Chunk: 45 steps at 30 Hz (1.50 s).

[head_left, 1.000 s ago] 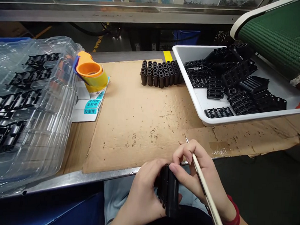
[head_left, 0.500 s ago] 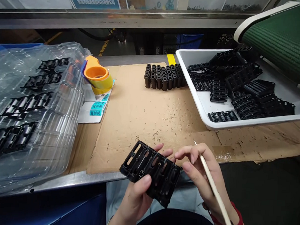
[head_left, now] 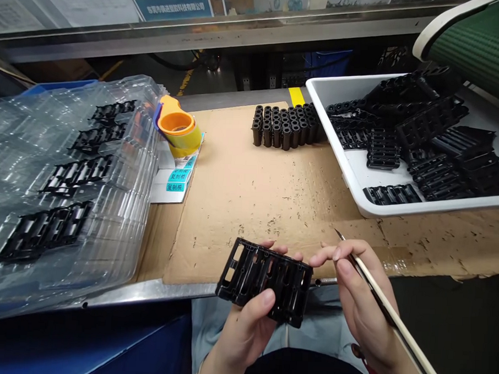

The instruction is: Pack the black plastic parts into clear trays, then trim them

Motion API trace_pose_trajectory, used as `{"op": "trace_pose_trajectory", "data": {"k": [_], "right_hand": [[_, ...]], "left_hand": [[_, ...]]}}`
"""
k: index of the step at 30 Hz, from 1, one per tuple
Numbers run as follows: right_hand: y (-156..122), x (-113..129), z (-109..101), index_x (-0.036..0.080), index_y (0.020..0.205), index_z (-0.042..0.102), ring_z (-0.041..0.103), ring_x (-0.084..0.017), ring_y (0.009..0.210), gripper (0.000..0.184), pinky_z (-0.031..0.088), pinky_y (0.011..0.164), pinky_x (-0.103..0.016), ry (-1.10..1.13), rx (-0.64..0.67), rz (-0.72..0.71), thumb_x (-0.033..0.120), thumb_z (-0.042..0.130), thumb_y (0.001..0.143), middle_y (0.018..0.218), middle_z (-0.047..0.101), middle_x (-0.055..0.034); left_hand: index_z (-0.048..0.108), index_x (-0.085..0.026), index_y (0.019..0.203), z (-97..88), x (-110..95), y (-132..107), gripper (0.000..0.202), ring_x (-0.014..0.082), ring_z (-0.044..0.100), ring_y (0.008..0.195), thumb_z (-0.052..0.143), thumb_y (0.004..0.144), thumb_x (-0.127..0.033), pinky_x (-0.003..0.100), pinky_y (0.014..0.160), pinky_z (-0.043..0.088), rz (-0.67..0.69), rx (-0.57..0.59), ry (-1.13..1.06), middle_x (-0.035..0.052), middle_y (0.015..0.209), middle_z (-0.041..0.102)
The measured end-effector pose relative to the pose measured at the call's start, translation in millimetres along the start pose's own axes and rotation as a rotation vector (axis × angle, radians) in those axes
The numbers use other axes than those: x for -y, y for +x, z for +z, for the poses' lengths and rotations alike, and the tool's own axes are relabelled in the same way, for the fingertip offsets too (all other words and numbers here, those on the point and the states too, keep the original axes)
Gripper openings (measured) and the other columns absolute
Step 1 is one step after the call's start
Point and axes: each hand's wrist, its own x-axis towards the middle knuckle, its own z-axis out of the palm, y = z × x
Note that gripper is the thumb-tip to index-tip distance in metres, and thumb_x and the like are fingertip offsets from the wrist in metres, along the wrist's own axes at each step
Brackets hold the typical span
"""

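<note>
My left hand [head_left: 247, 330] grips a black plastic slotted tray-like part [head_left: 266, 281], thumb on its near face and fingertips showing behind its far edge. The part is tilted above the front edge of the table. In my right hand [head_left: 364, 291] is a slim knife [head_left: 396, 320] with a long pale handle, its thin dark tip pointing up and away from me. The forefinger of that hand reaches to the part's upper right corner; whether it touches cannot be made out. The knife tip stands apart from the part.
Clear plastic trays [head_left: 120, 203] with black parts are stacked at left. Beside them, an orange-and-yellow tape dispenser [head_left: 180, 129] sits on labels [head_left: 162, 188]. Black tubular parts [head_left: 285, 128] stand on the cardboard [head_left: 233, 181]. A white bin [head_left: 356, 200] of black parts lies right, below a green conveyor [head_left: 479, 48].
The black part has turned flatter and shifted slightly right with my left hand. My right hand has also moved right, and the knife's metal tip shows more plainly. The view has shifted left.
</note>
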Motion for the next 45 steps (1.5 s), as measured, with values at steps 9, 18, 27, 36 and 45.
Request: {"op": "trace_pose_trajectory", "data": {"k": [9, 18, 27, 36, 45], "right_hand": [[1, 2, 2, 0.031, 0.103, 0.059, 0.072, -0.011, 0.099, 0.005, 0.057, 0.094, -0.021, 0.031, 0.06, 0.065, 0.026, 0.06, 0.103, 0.102, 0.073, 0.0049], [-6, 7, 10, 0.026, 0.089, 0.053, 0.065, -0.008, 0.082, 0.02, 0.055, 0.079, -0.017, 0.148, 0.075, 0.188, 0.027, 0.071, 0.097, 0.085, 0.066, 0.0045], [4, 26, -6, 0.024, 0.083, 0.039, 0.05, 0.0, 0.045, 0.042, 0.041, 0.044, -0.006, 0.266, -0.002, 0.117, 0.025, 0.08, 0.089, 0.072, 0.065, 0.0104], [3, 35, 10, 0.023, 0.084, 0.042, 0.072, -0.003, 0.066, 0.035, 0.058, 0.062, -0.009, 0.392, 0.113, 0.268, 0.017, 0.074, 0.094, 0.093, 0.075, 0.0062], [5, 27, 1, 0.023, 0.083, 0.039, 0.052, -0.002, 0.058, 0.035, 0.044, 0.054, -0.01, 0.232, 0.158, 0.262, 0.024, 0.072, 0.095, 0.082, 0.064, 0.008]], "left_hand": [[0.072, -0.038, 0.123, 11.1, -6, -4, 0.034, 0.0235, 0.066, 0.126, 0.073, 0.09, -0.028, 0.037, 0.111, 0.052, -0.055, -0.042, -0.15, -0.0049, 0.129, 0.074], [0.073, -0.041, 0.122, 8.2, -12, -10, 0.033, 0.017, 0.065, 0.127, 0.073, 0.09, -0.044, 0.028, 0.118, 0.043, -0.191, -0.04, -0.146, -0.0099, 0.132, 0.072], [0.01, -0.054, 0.158, -4.1, -15, -1, 0.117, 0.0331, 0.017, 0.159, 0.089, 0.071, -0.046, 0.055, 0.129, 0.019, 0.388, 0.004, 0.825, -0.0015, 0.172, 0.016], [0.053, -0.032, 0.115, 40.9, -33, 15, 0.038, 0.0177, 0.069, 0.088, 0.073, 0.084, -0.021, 0.031, 0.076, 0.057, 0.16, 0.285, 1.335, -0.0033, 0.101, 0.069], [0.052, -0.032, 0.115, 35.1, -27, 13, 0.048, 0.019, 0.066, 0.096, 0.078, 0.078, -0.018, 0.035, 0.083, 0.054, 0.067, 0.254, 1.368, -0.003, 0.108, 0.067]]}}
